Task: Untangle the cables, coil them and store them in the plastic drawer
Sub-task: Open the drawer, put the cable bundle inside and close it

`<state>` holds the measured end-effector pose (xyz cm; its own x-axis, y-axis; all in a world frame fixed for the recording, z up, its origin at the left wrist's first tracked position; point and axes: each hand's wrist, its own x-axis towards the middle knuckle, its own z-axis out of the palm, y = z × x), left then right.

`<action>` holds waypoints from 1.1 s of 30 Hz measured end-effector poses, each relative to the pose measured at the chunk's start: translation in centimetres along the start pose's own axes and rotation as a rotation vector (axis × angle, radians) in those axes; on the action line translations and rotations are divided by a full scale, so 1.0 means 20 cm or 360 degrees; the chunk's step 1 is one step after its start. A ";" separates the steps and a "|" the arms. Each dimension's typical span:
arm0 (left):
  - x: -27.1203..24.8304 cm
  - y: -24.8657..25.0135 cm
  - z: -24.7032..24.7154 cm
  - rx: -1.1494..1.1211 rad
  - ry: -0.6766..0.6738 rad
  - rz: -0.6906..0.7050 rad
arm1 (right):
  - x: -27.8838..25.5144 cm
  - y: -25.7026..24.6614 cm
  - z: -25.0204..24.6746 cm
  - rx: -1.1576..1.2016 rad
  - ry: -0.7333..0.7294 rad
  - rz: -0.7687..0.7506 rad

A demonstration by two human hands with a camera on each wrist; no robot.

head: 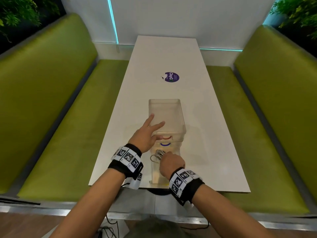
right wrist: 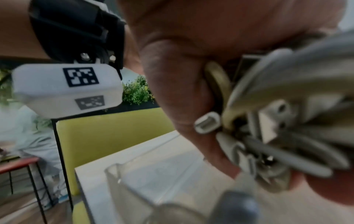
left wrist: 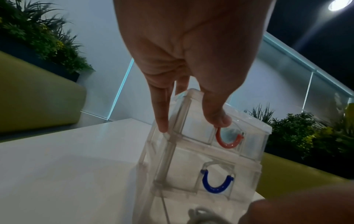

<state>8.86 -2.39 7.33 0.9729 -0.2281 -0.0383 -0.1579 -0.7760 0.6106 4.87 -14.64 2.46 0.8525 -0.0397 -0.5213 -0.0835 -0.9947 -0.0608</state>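
Observation:
A clear plastic drawer unit (head: pixel 169 110) stands on the white table (head: pixel 214 152). Its upper drawer has a red handle (head: pixel 166 137) (left wrist: pixel 228 141). The lower drawer (head: pixel 153 172), with a blue handle (head: pixel 165 144) (left wrist: pixel 216 184), is pulled out toward me. My left hand (head: pixel 152 129) (left wrist: pixel 191 121) rests on the unit's top with straight, spread fingers and the thumb beside the red handle. My right hand (head: pixel 169 157) (right wrist: pixel 249 144) grips a coiled bundle of pale grey cables (head: pixel 157 156) (right wrist: pixel 291 97) over the pulled-out drawer (right wrist: pixel 134 181). A white connector (right wrist: pixel 206 122) sticks out by the thumb.
Green padded benches (head: pixel 56 117) run along both sides of the table. A round purple sticker (head: pixel 171 77) lies on the table beyond the unit. Plants (head: pixel 20 12) fill the far corners. Dark cords (head: pixel 109 227) lie on the floor at the near table edge.

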 end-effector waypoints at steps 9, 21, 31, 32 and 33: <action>0.02 0.03 0.00 0.0103 -0.0058 -0.0011 | 0.09 -0.02 -0.13 -0.0307 -0.0204 0.0074; 0.02 0.01 0.03 0.0171 0.0016 -0.0026 | 0.04 0.15 0.12 0.0684 0.0225 -0.0257; 0.02 0.00 0.03 0.0164 0.0021 -0.0004 | -0.08 0.38 0.23 -0.0188 0.0140 -0.0871; 0.02 0.00 0.02 0.0169 0.0018 -0.0001 | -0.07 0.38 0.23 -0.0215 0.0145 -0.0890; 0.02 0.00 0.02 0.0170 0.0013 -0.0003 | -0.06 0.37 0.22 -0.0218 0.0162 -0.0904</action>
<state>9.08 -2.77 7.02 0.9744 -0.2222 -0.0328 -0.1728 -0.8348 0.5228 0.95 -21.56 -1.18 0.7900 0.5001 -0.3546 0.4617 -0.8659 -0.1926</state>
